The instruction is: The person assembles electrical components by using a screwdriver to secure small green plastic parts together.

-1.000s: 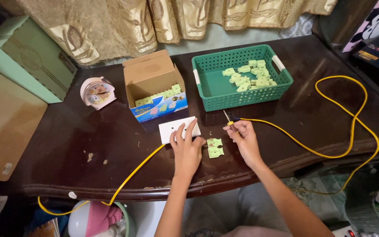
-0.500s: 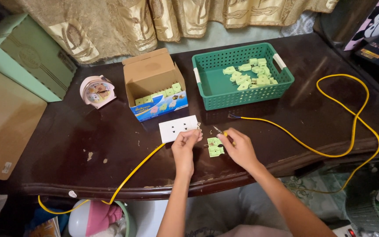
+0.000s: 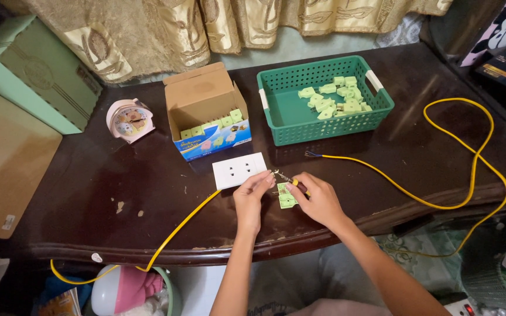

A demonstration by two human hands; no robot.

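The green perforated plastic basket point(image 3: 291, 126) holds loose pale green socket parts point(image 3: 335, 98); the open brown cardboard box point(image 3: 203, 99) holds a row more. On the dark wooden table point(image 3: 101, 193), below gold curtains point(image 3: 165, 29), the left hand point(image 3: 253, 196) pinches a wire end, the right hand point(image 3: 318, 200) grips a small screwdriver point(image 3: 293, 181); both meet over a small green socket piece point(image 3: 286, 198) beside the white outlet plate point(image 3: 238, 170) and yellow cable point(image 3: 464, 158).

We are seeing open bench point(image 3: 118, 193) lying left of our hands; ahead, the white socket plate point(image 3: 239, 170), cardboard box point(image 3: 206, 111) and green basket point(image 3: 323, 102) are blocking, and yellow wire point(image 3: 440, 205) is looping right.
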